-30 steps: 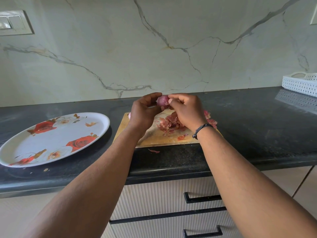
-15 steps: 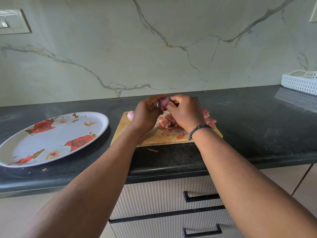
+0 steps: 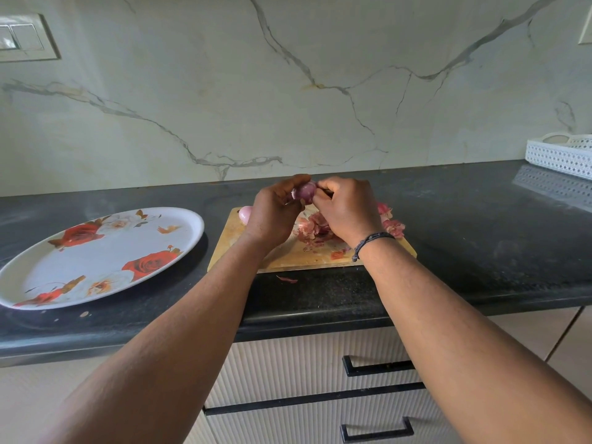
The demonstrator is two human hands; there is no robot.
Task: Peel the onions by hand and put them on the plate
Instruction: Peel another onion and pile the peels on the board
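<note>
A small purple onion [image 3: 305, 193] is held above the wooden cutting board [image 3: 282, 256]. My left hand [image 3: 272, 216] grips it from the left, fingers curled round it. My right hand [image 3: 347, 211] pinches at its right side, where the skin is. A heap of reddish onion peels [image 3: 315, 230] lies on the board under my hands. Another pale pink onion [image 3: 245, 214] rests on the board's far left corner, partly hidden by my left hand. The oval white plate with red roses [image 3: 96, 254] sits on the counter to the left, with no onion on it.
One peel scrap [image 3: 287, 279] lies on the black counter [image 3: 480, 238] just in front of the board. A white perforated basket [image 3: 560, 155] stands at the far right. Drawers with black handles [image 3: 378, 366] are below the counter edge.
Both hands stay at the onion above the board. The onion has turned a little between my fingers, and my right hand's fingers have shifted on its right side.
</note>
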